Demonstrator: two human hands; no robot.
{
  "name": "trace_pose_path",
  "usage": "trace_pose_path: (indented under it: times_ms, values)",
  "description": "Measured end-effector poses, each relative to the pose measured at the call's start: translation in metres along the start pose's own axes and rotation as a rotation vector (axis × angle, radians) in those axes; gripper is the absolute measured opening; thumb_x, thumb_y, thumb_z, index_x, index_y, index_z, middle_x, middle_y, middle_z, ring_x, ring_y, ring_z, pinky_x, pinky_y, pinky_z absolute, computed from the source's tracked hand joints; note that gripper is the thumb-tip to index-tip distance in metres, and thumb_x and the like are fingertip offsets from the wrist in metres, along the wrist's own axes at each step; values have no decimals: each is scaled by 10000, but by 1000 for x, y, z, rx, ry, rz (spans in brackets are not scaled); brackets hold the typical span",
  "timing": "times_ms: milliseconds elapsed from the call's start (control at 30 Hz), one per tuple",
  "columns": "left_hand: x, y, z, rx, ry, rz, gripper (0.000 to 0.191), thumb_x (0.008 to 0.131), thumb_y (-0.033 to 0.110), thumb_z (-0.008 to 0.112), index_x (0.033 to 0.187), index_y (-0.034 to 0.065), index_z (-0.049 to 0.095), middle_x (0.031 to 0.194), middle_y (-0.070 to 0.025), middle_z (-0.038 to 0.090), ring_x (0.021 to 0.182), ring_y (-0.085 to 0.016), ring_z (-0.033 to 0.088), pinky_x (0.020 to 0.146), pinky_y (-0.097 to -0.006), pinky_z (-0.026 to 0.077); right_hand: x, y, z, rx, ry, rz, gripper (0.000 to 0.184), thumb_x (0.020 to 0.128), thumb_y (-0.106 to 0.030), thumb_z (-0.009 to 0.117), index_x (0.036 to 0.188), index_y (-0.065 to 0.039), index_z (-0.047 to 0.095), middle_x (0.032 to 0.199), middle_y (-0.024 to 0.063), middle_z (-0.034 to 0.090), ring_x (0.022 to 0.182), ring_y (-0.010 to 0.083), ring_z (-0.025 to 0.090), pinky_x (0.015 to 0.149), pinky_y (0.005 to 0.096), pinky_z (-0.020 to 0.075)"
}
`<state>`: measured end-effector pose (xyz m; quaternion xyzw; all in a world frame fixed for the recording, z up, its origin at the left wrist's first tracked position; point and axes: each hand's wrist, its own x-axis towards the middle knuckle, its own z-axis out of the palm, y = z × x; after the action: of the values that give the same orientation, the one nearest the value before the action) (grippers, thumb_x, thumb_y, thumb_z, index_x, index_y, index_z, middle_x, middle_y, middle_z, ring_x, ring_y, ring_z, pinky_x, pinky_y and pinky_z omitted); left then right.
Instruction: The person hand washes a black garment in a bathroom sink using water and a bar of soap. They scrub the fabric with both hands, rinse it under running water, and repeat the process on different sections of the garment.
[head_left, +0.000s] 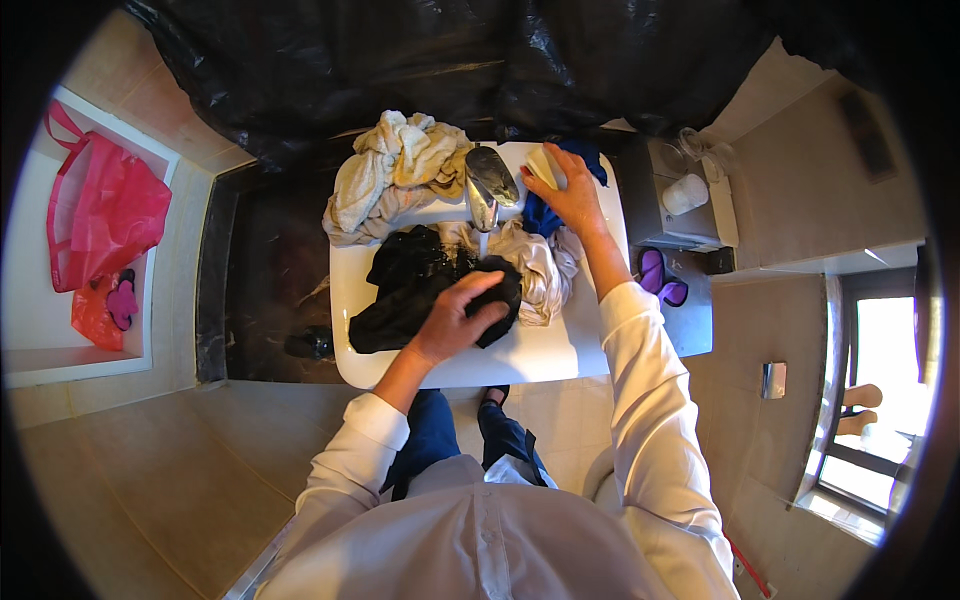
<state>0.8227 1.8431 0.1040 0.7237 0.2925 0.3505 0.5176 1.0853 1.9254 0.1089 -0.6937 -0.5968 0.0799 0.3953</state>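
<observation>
A running metal faucet stands at the back of a white sink, its water falling toward dark wet cloth. My left hand holds a bunched part of that cloth between thumb and fingers. A whitish bar, apparently soap, is under the fingers of my right hand on the sink's back ledge, right of the faucet; whether the fingers have closed on it I cannot tell. Pale satiny cloth lies in the basin beside the dark one. Blue cloth is partly hidden behind my right hand.
Cream towelling is heaped on the sink's back left corner. Dark stone counter extends leftward. Right of the sink are a grey box with a white jar and purple-and-black items. Black plastic sheeting hangs behind.
</observation>
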Motion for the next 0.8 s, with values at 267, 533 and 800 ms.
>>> trace_pose_path:
  times_ms: [267, 533, 800]
  values:
    - [-42, -36, -51, 912, -68, -343, 1402, 452, 556, 925, 1585, 260, 154, 1543, -376, 134, 1426, -572, 140, 1143, -647, 136, -122, 49, 20, -121, 20, 237, 623, 842, -391, 743, 1326, -56, 540, 1338, 254, 491, 1242, 425, 476, 1042, 486, 398]
    - [1, -82, -17, 951, -223, -426, 1206, 509, 789, 768, 1516, 255, 373, 1589, -289, 136, 1430, -522, 174, 1118, -674, 156, -151, -29, 70, -355, -510, 147, 717, 879, -591, 588, 1380, -82, 528, 1483, 208, 369, 1378, 404, 313, 1057, 538, 328]
    - [42, -127, -32, 973, -276, -217, 755, 809, 646, 642, 1349, 128, 536, 1372, -156, 546, 1262, -345, 506, 1063, -476, 400, -110, 9, 118, 27, -477, 407, 321, 860, -405, 593, 1063, -172, 679, 1031, 84, 713, 1033, 252, 656, 906, 423, 480]
